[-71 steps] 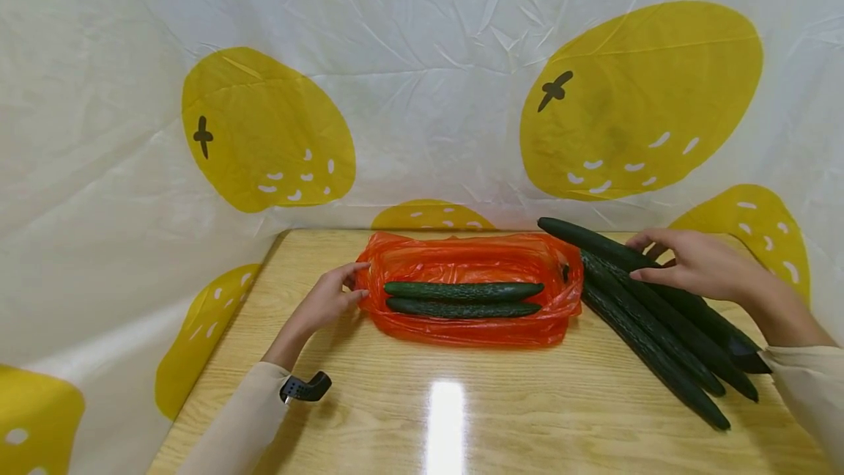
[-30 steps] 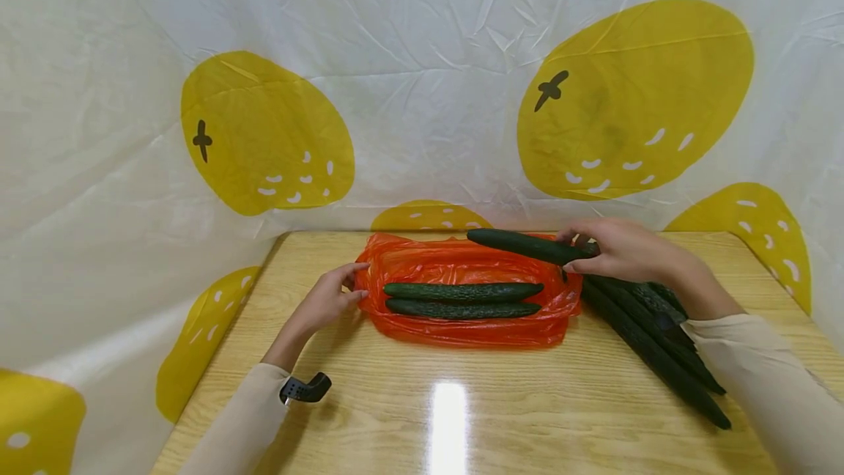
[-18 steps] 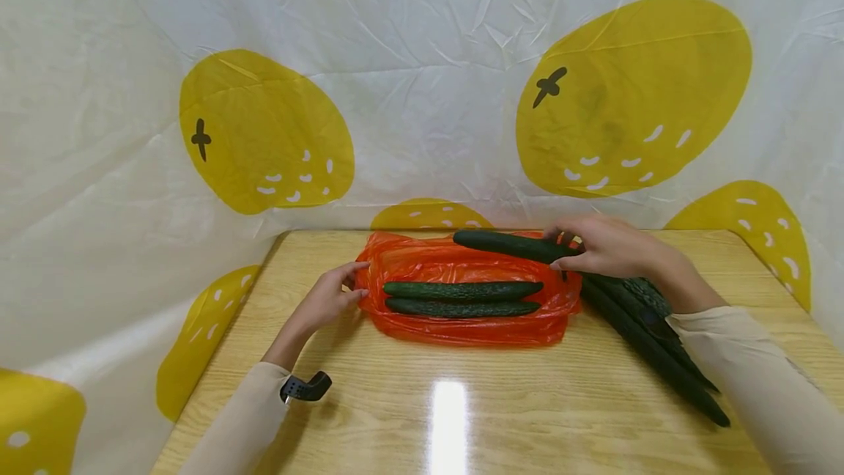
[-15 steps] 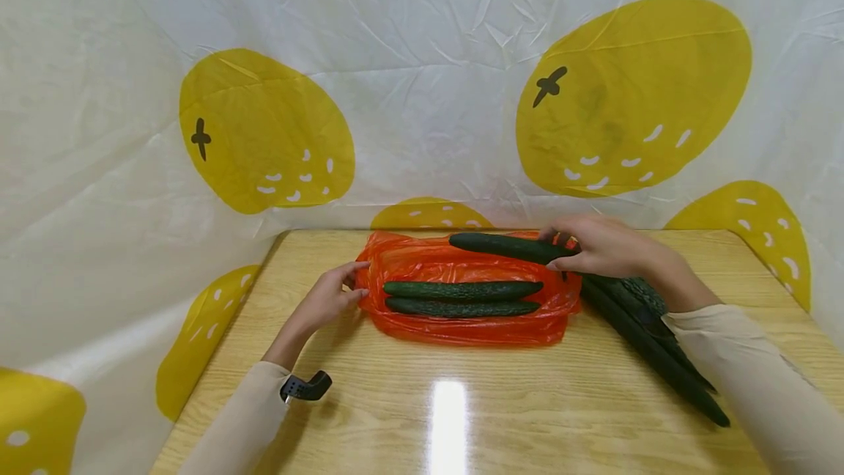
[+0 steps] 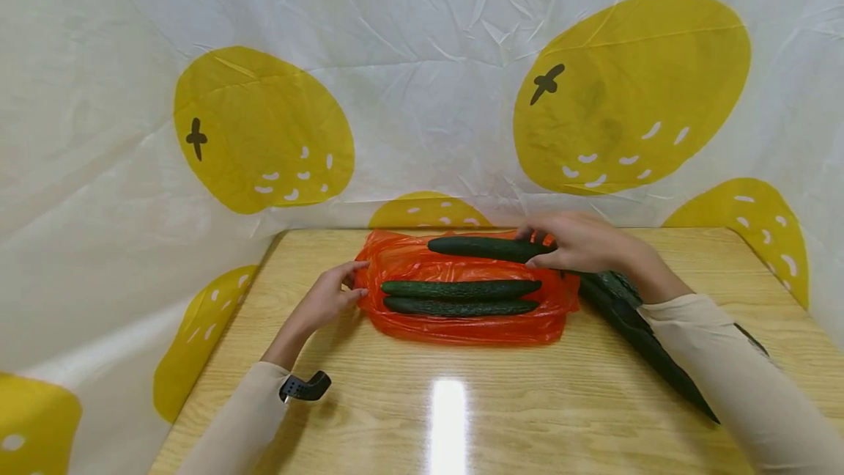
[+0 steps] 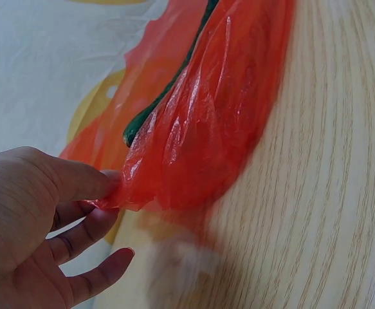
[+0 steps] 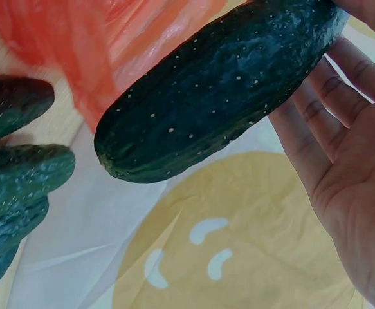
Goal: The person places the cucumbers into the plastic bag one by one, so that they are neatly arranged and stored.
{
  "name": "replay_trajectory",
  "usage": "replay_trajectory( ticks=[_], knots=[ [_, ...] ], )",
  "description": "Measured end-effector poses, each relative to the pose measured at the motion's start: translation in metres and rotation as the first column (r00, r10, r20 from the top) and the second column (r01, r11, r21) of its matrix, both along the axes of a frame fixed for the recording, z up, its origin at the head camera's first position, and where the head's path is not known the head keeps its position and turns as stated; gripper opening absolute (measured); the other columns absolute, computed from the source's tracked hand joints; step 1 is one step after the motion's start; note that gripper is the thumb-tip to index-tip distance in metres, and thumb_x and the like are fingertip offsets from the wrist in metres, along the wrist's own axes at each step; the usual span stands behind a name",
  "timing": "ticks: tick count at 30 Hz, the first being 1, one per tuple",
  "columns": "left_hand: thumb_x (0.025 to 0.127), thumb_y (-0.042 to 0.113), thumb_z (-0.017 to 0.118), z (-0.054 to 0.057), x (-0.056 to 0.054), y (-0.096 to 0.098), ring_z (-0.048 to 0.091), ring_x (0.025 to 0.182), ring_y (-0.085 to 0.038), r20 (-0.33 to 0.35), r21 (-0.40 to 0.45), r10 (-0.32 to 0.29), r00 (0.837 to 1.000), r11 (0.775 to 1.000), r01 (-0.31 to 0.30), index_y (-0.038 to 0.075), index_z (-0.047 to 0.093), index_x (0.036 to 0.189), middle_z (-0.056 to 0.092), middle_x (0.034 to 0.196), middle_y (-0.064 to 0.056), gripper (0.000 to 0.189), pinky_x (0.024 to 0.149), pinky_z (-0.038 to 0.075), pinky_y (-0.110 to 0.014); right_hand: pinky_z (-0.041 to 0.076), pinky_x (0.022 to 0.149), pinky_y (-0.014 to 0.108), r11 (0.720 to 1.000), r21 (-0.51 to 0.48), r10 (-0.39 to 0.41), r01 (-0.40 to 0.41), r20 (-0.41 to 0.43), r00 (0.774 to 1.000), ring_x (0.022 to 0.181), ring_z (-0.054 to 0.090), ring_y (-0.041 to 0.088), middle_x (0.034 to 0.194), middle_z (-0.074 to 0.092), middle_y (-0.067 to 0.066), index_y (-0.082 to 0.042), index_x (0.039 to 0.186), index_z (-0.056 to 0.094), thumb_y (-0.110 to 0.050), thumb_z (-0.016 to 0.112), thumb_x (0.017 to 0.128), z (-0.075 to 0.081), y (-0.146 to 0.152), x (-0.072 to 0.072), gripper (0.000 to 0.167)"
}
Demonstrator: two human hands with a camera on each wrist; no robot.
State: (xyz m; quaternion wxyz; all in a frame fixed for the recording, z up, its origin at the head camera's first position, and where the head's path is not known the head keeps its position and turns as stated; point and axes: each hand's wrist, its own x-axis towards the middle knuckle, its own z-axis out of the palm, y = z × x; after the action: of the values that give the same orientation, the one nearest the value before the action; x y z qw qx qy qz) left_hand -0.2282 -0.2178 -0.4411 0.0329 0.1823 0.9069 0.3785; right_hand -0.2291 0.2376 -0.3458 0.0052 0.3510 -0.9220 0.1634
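A red plastic bag (image 5: 461, 332) lies on the table with its opening spread upward, and two dark green cucumbers (image 5: 461, 289) rest side by side in it. My left hand (image 5: 330, 297) pinches the bag's left edge; the left wrist view shows thumb and fingers on the thin red film (image 6: 193, 148). My right hand (image 5: 583, 244) grips another cucumber (image 5: 478, 247) near its right end and holds it over the back part of the bag. In the right wrist view, this cucumber (image 7: 206, 96) lies between thumb and fingers.
More cucumbers (image 5: 649, 347) lie slanted on the table right of the bag, partly hidden under my right forearm. The wooden table (image 5: 369, 416) ends at a white cloth backdrop (image 5: 428, 130) with yellow fruit prints.
My right hand has carried the cucumber leftward from the pile at the right to above the bag's back part. My left hand stays at the bag's left edge.
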Motion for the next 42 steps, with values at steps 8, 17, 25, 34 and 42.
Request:
replay_trajectory(
  ticks=[8,17,25,34,42],
  knots=[
    [0.094,0.003,0.071,0.002,0.002,0.0,0.062,0.092,-0.022,-0.006,0.0,-0.004,1.0,1.0,0.004,0.002,0.054,0.144,0.066,0.096,-0.008,0.053,0.072,0.05,-0.029,0.054,0.084,0.044,0.999,-0.022,0.044,-0.044,0.001,0.999,0.099,0.065,0.016,0.114,0.069,-0.003,-0.022,0.127,0.066,-0.029,0.079,0.089,0.003,-0.015,-0.005,0.04],
    [0.093,0.003,0.071,0.003,0.002,0.001,0.062,0.091,-0.022,-0.008,-0.005,-0.001,1.0,1.0,0.001,0.003,0.054,0.144,0.067,0.096,-0.008,0.053,0.07,0.049,-0.028,0.054,0.085,0.045,0.996,-0.01,0.085,-0.085,0.001,0.996,0.101,0.065,0.018,0.121,0.067,-0.002,-0.02,0.127,0.066,-0.031,0.076,0.092,0.003,-0.027,-0.012,0.038],
    [0.094,0.003,0.07,0.003,0.001,0.002,0.062,0.091,-0.022,-0.001,0.004,-0.001,1.0,1.0,0.001,0.003,0.054,0.144,0.067,0.098,-0.008,0.053,0.07,0.049,-0.028,0.054,0.086,0.045,0.991,-0.006,0.132,-0.132,-0.002,0.991,0.103,0.065,0.019,0.12,0.068,-0.001,-0.017,0.128,0.066,-0.031,0.075,0.093,-0.003,-0.037,-0.019,0.04],
    [0.093,0.002,0.07,0.002,0.001,0.002,0.062,0.091,-0.022,-0.005,0.008,-0.009,1.0,1.0,0.009,0.002,0.054,0.144,0.068,0.099,-0.009,0.053,0.07,0.05,-0.028,0.052,0.089,0.045,0.987,0.011,0.158,-0.159,0.051,0.986,0.104,0.064,0.021,0.118,0.066,0.002,-0.014,0.128,0.065,-0.03,0.075,0.094,-0.011,-0.047,-0.026,0.039],
    [0.094,0.003,0.07,0.002,0.0,0.003,0.062,0.092,-0.022,0.001,0.003,-0.007,1.0,1.0,0.007,0.003,0.054,0.145,0.068,0.099,-0.009,0.053,0.07,0.049,-0.028,0.051,0.092,0.044,0.986,0.029,0.163,-0.166,0.076,0.984,0.106,0.063,0.022,0.119,0.066,0.0,-0.016,0.125,0.067,-0.029,0.075,0.093,-0.018,-0.058,-0.037,0.035]
  ],
)
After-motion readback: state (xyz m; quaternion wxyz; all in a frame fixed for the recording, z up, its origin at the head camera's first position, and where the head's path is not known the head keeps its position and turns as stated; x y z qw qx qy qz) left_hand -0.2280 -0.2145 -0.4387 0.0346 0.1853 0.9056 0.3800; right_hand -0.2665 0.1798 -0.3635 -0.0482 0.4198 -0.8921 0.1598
